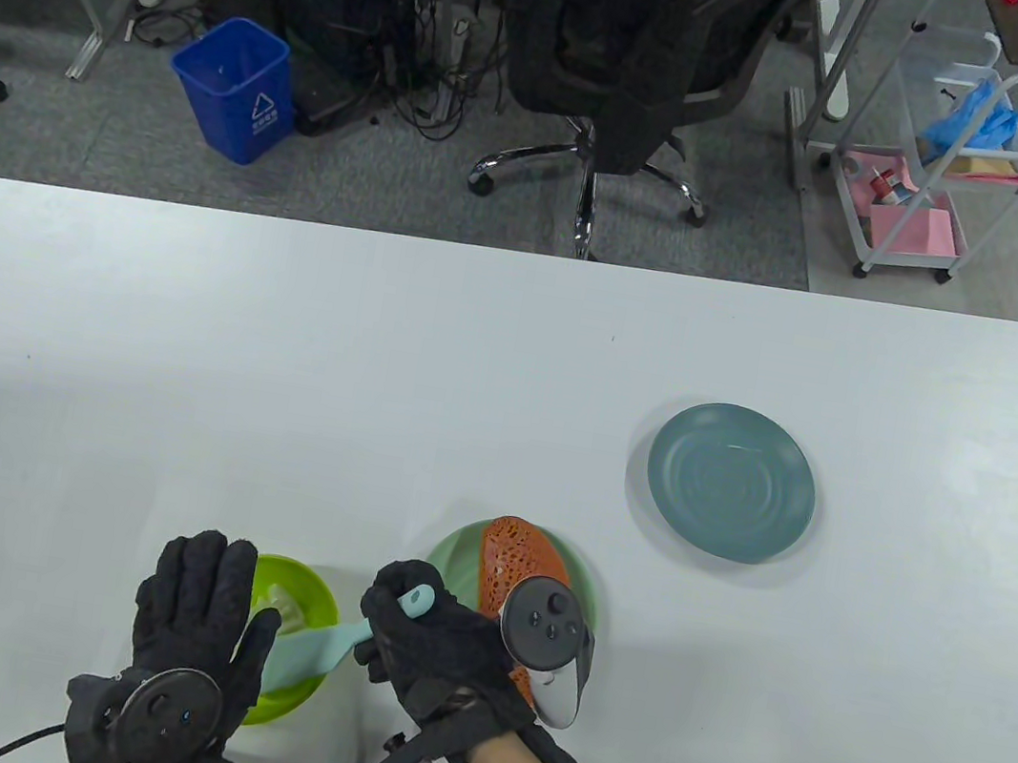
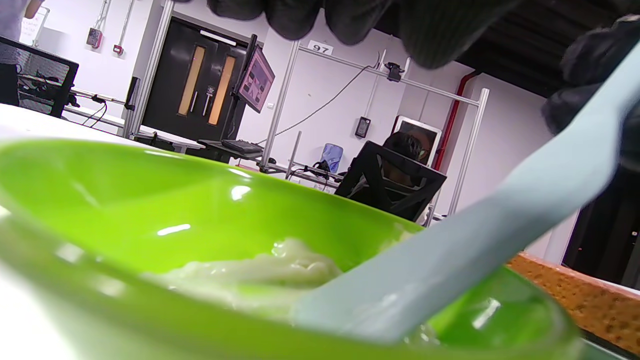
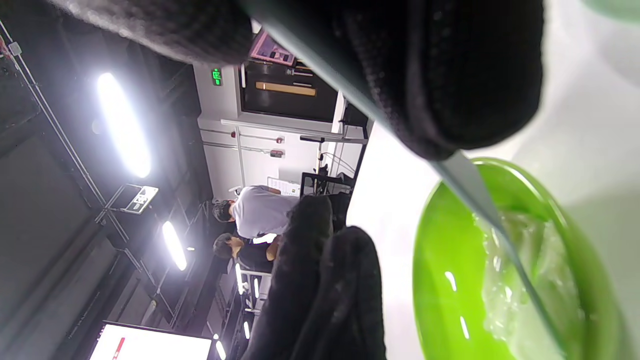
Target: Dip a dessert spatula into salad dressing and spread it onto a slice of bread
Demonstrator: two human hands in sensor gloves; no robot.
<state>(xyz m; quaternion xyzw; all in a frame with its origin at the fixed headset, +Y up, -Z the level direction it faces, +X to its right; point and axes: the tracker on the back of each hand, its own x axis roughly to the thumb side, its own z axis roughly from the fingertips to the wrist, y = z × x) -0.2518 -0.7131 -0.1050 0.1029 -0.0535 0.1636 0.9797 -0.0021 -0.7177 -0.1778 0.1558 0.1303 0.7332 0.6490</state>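
My right hand [image 1: 419, 643] grips the handle of a light blue dessert spatula [image 1: 331, 648]. Its blade [image 2: 430, 285] rests in the pale salad dressing [image 2: 260, 275] inside a lime green bowl [image 1: 318, 598]. My left hand [image 1: 199, 632] rests flat against the bowl's left side, fingers stretched out over its rim. The bread slice [image 1: 514, 566], orange-brown and porous, lies on a light green plate [image 1: 452, 556] just right of the bowl, partly hidden by my right hand's tracker. The right wrist view shows the blade's thin edge [image 3: 480, 200] entering the bowl [image 3: 440, 260].
An empty teal plate [image 1: 731, 481] sits farther back on the right of the white table [image 1: 280, 365]. The table's far edge runs across the middle of the table view, with an office chair [image 1: 619, 51] and a blue bin [image 1: 232, 87] beyond it.
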